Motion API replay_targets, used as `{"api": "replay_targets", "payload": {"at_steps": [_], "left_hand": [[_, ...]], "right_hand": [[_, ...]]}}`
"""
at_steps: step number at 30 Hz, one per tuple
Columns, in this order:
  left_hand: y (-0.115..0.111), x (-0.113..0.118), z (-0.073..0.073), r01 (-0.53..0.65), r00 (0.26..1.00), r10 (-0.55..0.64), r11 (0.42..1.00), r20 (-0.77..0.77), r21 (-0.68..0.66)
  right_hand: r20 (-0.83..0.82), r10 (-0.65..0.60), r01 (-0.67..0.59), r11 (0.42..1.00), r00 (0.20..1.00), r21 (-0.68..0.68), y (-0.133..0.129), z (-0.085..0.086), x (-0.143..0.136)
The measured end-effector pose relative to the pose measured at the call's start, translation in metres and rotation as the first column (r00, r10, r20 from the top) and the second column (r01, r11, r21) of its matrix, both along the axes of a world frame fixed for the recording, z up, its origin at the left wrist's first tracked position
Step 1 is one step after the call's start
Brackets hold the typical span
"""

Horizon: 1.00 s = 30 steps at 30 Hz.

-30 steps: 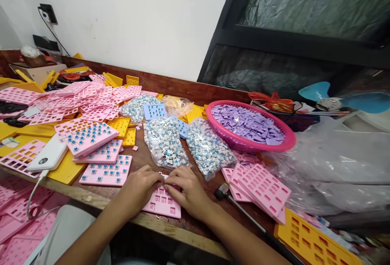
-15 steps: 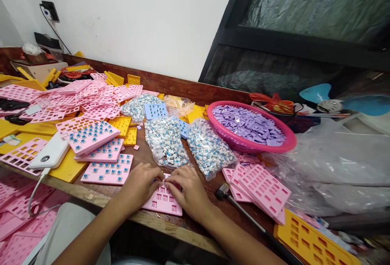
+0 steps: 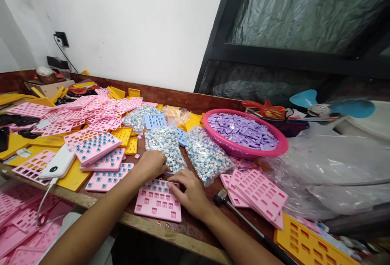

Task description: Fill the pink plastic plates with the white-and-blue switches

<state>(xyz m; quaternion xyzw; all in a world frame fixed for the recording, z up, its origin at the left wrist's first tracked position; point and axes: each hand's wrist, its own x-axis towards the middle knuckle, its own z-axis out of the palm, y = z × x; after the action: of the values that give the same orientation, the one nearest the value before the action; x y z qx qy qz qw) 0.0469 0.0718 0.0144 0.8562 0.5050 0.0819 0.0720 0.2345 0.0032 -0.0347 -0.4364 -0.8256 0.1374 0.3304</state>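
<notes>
A pink keyboard case (image 3: 157, 208) lies flat near the bench edge, with blue-topped key switches (image 3: 158, 187) in its far rows and unfilled square holes nearer me. My left hand (image 3: 154, 162) is at the mouth of a clear bag of switches (image 3: 166, 145). Its fingers curl downward, and the tips and anything in them are hidden. My right hand (image 3: 190, 194) rests over the case's far right corner, thumb and forefinger apart and touching its top. Another bag of switches (image 3: 207, 157) lies just beyond.
Pink cases with switches (image 3: 97, 147) are stacked left, beside a white power bank (image 3: 57, 163). A pink basket (image 3: 280, 147) holds purple pieces. A hammer (image 3: 221, 197) and more pink cases (image 3: 262, 194) lie right, near a yellow case (image 3: 307, 240).
My left hand has left the pink case for the bag of switches. My right hand has stayed at the case, thumb and forefinger now further apart. The view has shifted slightly.
</notes>
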Motion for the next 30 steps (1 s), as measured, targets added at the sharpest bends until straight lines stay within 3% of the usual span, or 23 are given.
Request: {"api": "replay_targets", "payload": {"at_steps": [4,11,16,23,26,30], "left_hand": [[0.002,-0.001,-0.010,0.008,1.000,-0.009,0.999,-0.014,-0.036],[-0.011,-0.003,-0.013,0.098,0.995,-0.099,0.994,-0.019,-0.039],[-0.015,-0.009,-0.007,0.106,0.994,-0.106,0.994,0.010,-0.021],[-0.061,-0.035,0.007,0.048,0.968,-0.037,0.998,0.249,-0.041],[-0.081,-0.048,-0.001,0.071,0.975,-0.060,0.997,0.216,-0.043],[-0.091,-0.073,-0.024,0.068,0.975,-0.064,0.998,0.211,-0.014]], "right_hand": [[-0.038,-0.138,0.140,0.989,0.990,0.057,0.022,-0.004,0.011],[0.224,-0.144,0.134,0.989,0.964,0.056,0.037,-0.016,0.006],[0.254,-0.146,0.132,0.989,0.956,0.070,0.032,-0.012,0.003],[0.294,-0.061,0.025,0.992,0.954,0.126,0.032,-0.009,0.002],[0.332,-0.054,0.001,0.988,0.942,0.157,0.033,-0.010,0.002],[0.420,-0.015,-0.073,0.979,0.908,0.192,0.033,-0.011,0.001]]}}
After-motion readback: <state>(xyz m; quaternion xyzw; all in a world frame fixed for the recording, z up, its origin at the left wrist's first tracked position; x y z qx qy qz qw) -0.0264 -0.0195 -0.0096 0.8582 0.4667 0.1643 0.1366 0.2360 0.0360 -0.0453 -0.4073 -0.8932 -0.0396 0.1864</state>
